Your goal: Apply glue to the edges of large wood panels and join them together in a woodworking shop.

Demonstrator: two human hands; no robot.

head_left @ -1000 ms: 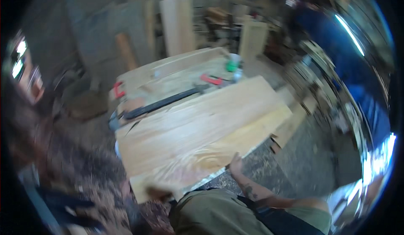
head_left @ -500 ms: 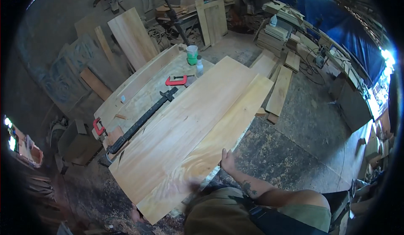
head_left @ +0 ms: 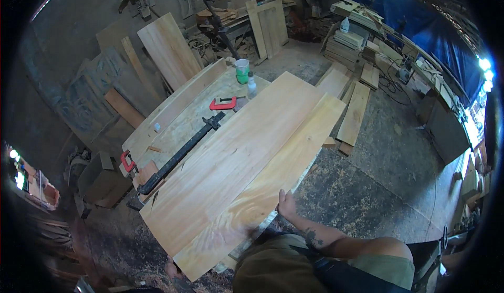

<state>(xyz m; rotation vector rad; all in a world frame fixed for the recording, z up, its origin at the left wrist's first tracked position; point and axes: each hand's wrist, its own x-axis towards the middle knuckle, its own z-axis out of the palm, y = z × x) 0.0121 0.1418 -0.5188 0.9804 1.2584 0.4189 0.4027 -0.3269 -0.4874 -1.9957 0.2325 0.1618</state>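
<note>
A wide wooden panel [head_left: 236, 156], with a lengthwise line between a paler and a yellower part, lies slantwise before me over the worktable. My right hand [head_left: 286, 205] is closed on its near long edge, thumb at the rim and the other fingers mostly hidden beneath. Down by the panel's left end, my left hand [head_left: 172, 269] grips the edge near the corner, largely hidden under the wood. Along the far side of the panel lies a long black bar clamp [head_left: 181, 154]. Beyond it rests a red C-clamp [head_left: 223, 104].
The worktable [head_left: 178, 127] also bears a green-and-white tub [head_left: 242, 71], a pale bottle [head_left: 252, 86] and another red clamp [head_left: 127, 161]. Planks [head_left: 354, 115] lie on the floor to the right. A cardboard box [head_left: 105, 180] stands at the left. Sawdust covers the floor [head_left: 367, 188].
The whole view has shifted slightly, so the scene sits a little lower and farther right. Both hands keep their places on the panel.
</note>
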